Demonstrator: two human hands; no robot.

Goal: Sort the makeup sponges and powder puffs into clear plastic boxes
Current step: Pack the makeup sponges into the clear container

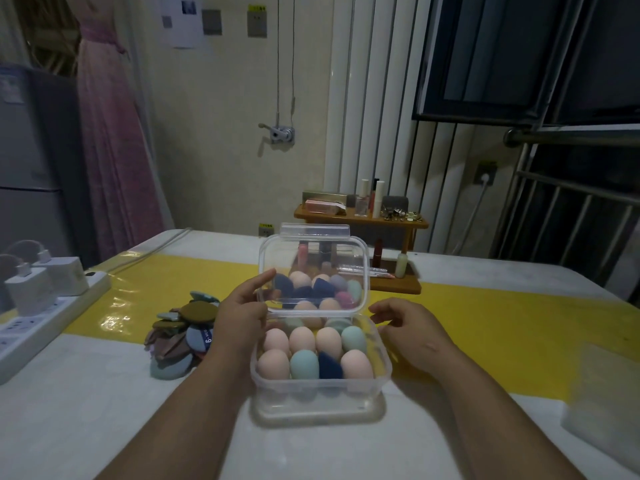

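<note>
1. I see the clear box (320, 405) on the table (104, 417), with its lid (313, 268) standing up at the back.
2. Pink, green and blue sponges (301, 339) fill the box.
3. The left hand (242, 317) holds the lid's left edge.
4. The right hand (405, 327) is loose and holds nothing, just beside the box's right side.
5. The flat puffs (180, 336) lie piled left of the box.

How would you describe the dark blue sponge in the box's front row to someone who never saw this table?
Find the clear plastic box open on the table. In its row nearest the person, the third from the left is the dark blue sponge. Its neighbours, a teal sponge and a pink sponge, are rounded eggs; it alone is dark and pointed.
</note>
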